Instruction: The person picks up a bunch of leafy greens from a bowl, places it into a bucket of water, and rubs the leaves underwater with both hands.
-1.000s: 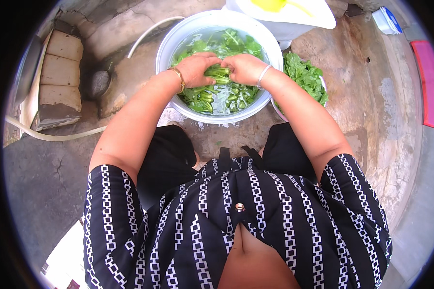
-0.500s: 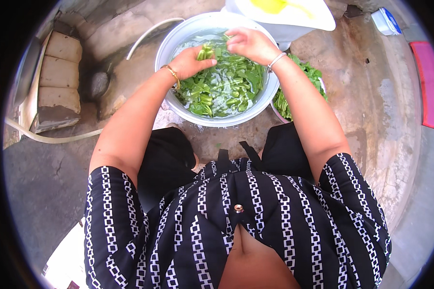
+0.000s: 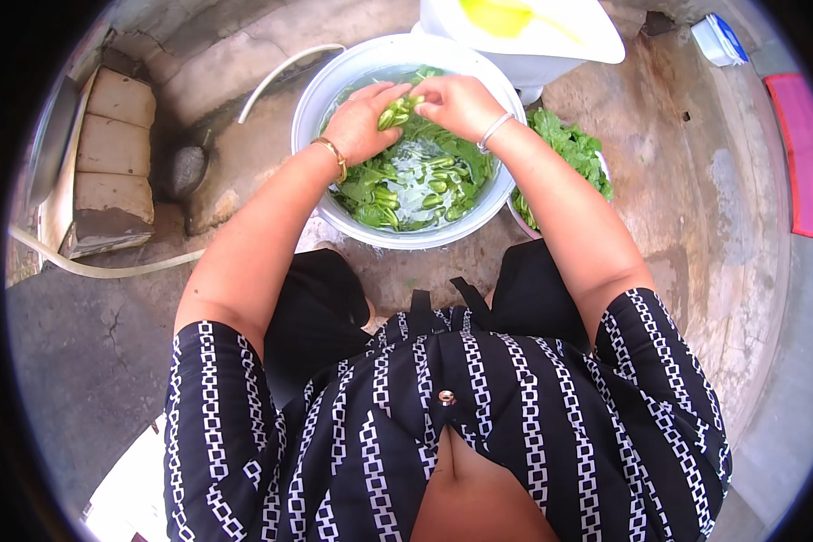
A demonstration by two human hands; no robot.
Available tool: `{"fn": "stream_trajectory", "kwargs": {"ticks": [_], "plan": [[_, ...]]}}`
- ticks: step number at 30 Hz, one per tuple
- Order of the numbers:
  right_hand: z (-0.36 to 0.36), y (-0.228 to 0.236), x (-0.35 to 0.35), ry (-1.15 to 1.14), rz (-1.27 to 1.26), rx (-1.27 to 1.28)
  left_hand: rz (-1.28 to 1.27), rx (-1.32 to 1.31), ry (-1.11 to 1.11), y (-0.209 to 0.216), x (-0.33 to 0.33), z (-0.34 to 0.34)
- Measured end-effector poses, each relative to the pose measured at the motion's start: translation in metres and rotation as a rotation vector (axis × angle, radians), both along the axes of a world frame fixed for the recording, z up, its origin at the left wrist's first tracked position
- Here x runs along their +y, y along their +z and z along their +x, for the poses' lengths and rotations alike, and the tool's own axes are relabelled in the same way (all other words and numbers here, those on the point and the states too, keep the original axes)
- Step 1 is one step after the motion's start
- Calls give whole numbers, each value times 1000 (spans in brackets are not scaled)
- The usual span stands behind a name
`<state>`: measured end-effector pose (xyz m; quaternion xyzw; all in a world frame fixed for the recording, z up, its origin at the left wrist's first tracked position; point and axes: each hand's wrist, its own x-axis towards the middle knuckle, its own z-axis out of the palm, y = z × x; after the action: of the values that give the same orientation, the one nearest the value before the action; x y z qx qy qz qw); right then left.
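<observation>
A round pale basin (image 3: 312,99) of water stands in front of me, with loose leafy greens (image 3: 452,176) floating in it. Over its middle, my left hand (image 3: 363,125) is closed round a bunch of green stems (image 3: 400,113), their cut ends pointing toward my right hand. My right hand (image 3: 461,106) meets the bunch from the other side, its thumb and fingers pinched at the stem ends. The leaves of the held bunch are mostly hidden behind my hands.
To the right of the basin sits a bowl of more greens (image 3: 569,158). A white plastic container with a yellow patch (image 3: 551,32) stands behind. A blue-lidded tub (image 3: 720,41) and a pink mat (image 3: 804,158) lie far right. At left are a hose (image 3: 108,269) and a block structure (image 3: 108,149).
My right hand has come left and down to the stems, where it was apart before. My left hand has shifted slightly right and up with the bunch.
</observation>
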<state>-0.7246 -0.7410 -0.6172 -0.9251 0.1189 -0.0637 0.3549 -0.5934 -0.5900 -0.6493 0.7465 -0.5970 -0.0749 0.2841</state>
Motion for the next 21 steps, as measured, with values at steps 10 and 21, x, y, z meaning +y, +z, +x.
{"fn": "stream_trajectory", "kwargs": {"ticks": [10, 21], "plan": [[-11, -32, -28, 7, -193, 461, 155, 361, 211, 22, -4, 17], [14, -54, -19, -8, -111, 357, 253, 553, -3, 34, 10, 13]]}}
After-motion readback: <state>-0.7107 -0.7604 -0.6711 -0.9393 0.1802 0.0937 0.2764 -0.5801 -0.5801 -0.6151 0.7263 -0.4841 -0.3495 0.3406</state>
